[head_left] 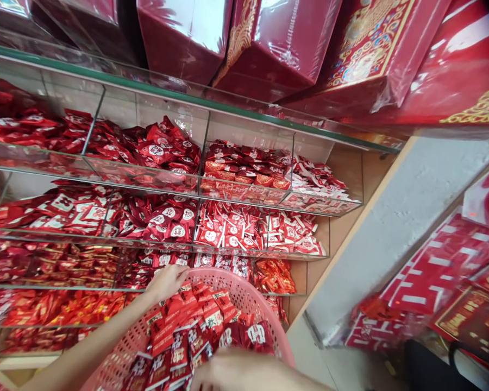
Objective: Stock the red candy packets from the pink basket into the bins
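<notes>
While the left hand (169,282) curled its fingers over the upper-left rim of a pink perforated basket (239,285), the right hand (226,370) lay low over the small red packets (179,347) heaped inside, too blurred and cropped to tell whether its fingers gripped any. The basket sat just in front of tiered glass shelves (152,88) (what bore its weight was out of sight), their compartments filled with more red packets. Handling it well seemed to call for a firm, level hold on the rim and a light touch among the packets, since the glossy wrappers could easily have slid and spilled over the edge.
</notes>
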A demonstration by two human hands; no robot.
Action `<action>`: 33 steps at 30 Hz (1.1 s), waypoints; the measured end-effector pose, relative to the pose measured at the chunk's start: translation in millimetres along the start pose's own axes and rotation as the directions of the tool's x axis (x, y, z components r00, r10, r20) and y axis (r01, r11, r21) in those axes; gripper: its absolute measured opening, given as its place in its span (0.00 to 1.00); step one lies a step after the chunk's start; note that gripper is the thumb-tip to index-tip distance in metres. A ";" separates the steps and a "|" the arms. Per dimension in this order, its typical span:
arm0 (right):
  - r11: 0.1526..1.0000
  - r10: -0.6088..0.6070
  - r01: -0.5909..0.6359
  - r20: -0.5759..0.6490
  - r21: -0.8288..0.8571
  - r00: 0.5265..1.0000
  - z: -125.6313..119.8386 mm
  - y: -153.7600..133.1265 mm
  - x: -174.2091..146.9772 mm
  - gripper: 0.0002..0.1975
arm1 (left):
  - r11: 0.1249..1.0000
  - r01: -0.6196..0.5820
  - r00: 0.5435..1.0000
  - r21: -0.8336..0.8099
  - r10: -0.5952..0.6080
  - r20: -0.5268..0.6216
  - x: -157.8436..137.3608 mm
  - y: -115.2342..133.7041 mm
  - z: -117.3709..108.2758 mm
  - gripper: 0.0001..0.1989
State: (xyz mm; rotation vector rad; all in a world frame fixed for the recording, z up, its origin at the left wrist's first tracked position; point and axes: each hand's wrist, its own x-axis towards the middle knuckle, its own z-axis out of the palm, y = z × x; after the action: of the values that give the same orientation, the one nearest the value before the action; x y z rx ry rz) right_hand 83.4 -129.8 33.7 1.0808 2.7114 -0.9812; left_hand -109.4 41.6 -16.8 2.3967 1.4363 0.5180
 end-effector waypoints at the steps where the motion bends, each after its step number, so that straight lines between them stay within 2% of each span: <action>1: 1.000 0.027 -0.029 -0.107 -0.012 0.994 -15.9 1.3 -5.4 0.11 | 1.000 -0.001 1.000 0.001 0.001 0.002 0.1 -0.3 0.3 0.21; 3: 0.994 0.095 -0.106 -0.331 -0.014 0.939 -49.8 8.3 -16.2 0.12 | 1.000 -0.005 1.000 0.009 0.005 0.007 0.4 -1.3 1.1 0.21; 4: 0.988 0.128 -0.155 -0.446 -0.026 0.886 -66.3 14.2 -20.6 0.10 | 1.000 -0.007 1.000 0.015 0.007 0.007 0.5 -1.8 1.6 0.21; 6: 0.954 0.190 -0.294 -0.652 -0.052 0.734 -95.5 29.9 -26.2 0.09 | 1.000 -0.005 1.000 0.022 0.005 0.006 0.6 -2.8 2.3 0.21; 7: 0.927 0.230 -0.373 -0.715 -0.046 0.660 -107.3 38.4 -27.2 0.08 | 1.000 0.001 1.000 0.024 -0.001 0.004 0.6 -3.2 2.5 0.21; 9: 0.859 0.305 -0.512 -0.785 -0.018 0.539 -124.1 53.4 -26.1 0.07 | 1.000 0.011 1.000 0.024 -0.011 -0.001 0.7 -3.6 2.8 0.21; 10: 0.823 0.334 -0.568 -0.801 -0.009 0.497 -129.3 58.7 -24.2 0.07 | 1.000 0.009 1.000 0.025 -0.009 -0.001 0.7 -3.7 2.8 0.21; 13: 0.717 0.376 -0.696 -0.827 -0.026 0.418 -136.5 64.4 -15.5 0.12 | 0.999 -0.006 1.000 0.033 0.006 -0.001 0.6 -3.4 2.5 0.21; 16: 0.625 0.410 -0.779 -0.825 -0.057 0.389 -139.0 61.0 -6.0 0.20 | 0.999 -0.011 1.000 0.034 0.011 -0.003 0.2 -3.2 2.4 0.21; 19: 0.568 0.440 -0.819 -0.810 -0.083 0.387 -142.5 58.9 -0.4 0.23 | 1.000 -0.011 1.000 0.026 0.011 -0.002 0.3 -3.4 2.7 0.22; 26: 0.502 0.388 -0.838 -0.810 -0.215 0.441 -141.0 60.0 -3.2 0.15 | 1.000 -0.004 1.000 0.031 0.004 0.001 1.6 -2.5 1.8 0.23; 30: 0.463 0.350 -0.831 -0.799 -0.307 0.490 -133.6 60.3 -8.6 0.10 | 0.999 -0.006 1.000 0.043 0.006 -0.001 0.2 -0.1 -0.4 0.22; 32: 0.445 0.340 -0.836 -0.804 -0.320 0.489 -131.5 62.0 -12.8 0.10 | 0.999 -0.004 1.000 0.047 0.003 0.002 -0.3 0.4 -0.8 0.21; 33: 0.436 0.337 -0.845 -0.814 -0.310 0.473 -131.1 63.2 -15.6 0.10 | 0.999 -0.004 1.000 0.046 0.003 0.004 -0.2 0.3 -0.6 0.21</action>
State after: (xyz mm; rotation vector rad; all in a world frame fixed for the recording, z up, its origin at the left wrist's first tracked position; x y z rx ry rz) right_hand 157.5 -27.9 108.3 2.2558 2.1614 0.6738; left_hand -109.5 41.3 -16.2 2.4347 1.4579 0.4865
